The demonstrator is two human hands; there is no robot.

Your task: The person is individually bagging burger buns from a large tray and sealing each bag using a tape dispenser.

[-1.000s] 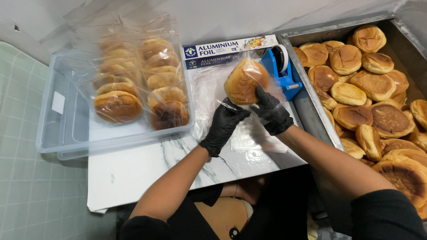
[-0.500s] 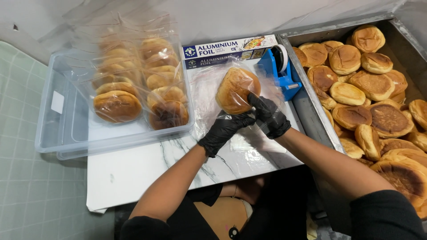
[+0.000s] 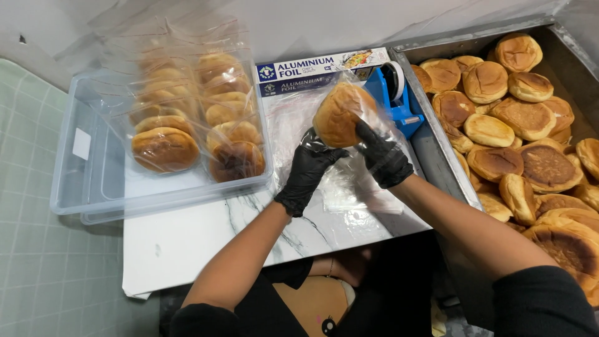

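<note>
- The left hand [image 3: 307,170], in a black glove, is raised above the white desk [image 3: 187,243], forearm slanting up from below, fingers closed on the clear bag [image 3: 312,115].
- The right hand [image 3: 382,156], also gloved, grips the bag from the right side, just under the bun [image 3: 340,113].
- The bun sits inside the bag, held above the desk, between a clear bin [image 3: 93,187] of bagged buns and a blue tape dispenser [image 3: 396,93].

Both gloved hands raised together: left hand [image 3: 307,170] pinching, right hand [image 3: 385,159] clasping.
</note>
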